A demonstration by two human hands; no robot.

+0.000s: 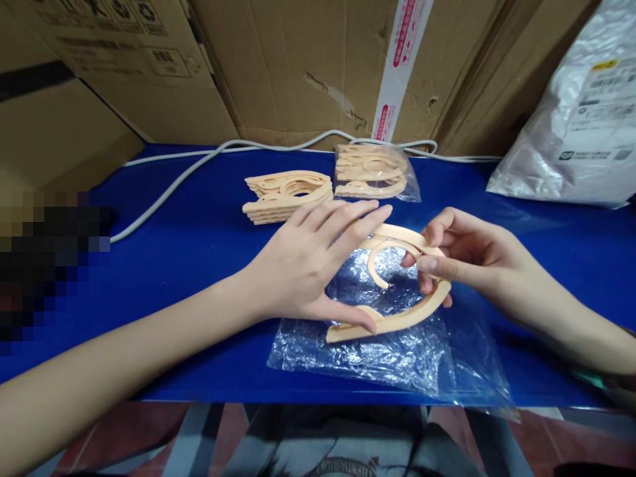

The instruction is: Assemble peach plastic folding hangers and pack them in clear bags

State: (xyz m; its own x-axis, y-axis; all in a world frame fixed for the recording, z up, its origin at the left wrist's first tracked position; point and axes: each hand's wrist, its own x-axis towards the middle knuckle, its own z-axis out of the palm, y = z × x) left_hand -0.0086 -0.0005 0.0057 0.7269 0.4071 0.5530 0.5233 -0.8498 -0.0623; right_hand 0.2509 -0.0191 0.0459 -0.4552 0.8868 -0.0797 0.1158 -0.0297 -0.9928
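A cream folding hanger with a curled hook is held over the clear plastic bag. My right hand pinches its rounded end, thumb on top and fingers curled beneath. My left hand spans the other end, its thumb against the lower arm and its fingers over the upper arm, partly hiding it. Just beyond my left hand lies a stack of matching hangers. To the right of that stack are more hangers in a clear bag.
Cardboard boxes stand along the back of the blue table. A white cable runs across in front of them. At the back right leans a white plastic parcel. A blurred dark thing sits at the left edge.
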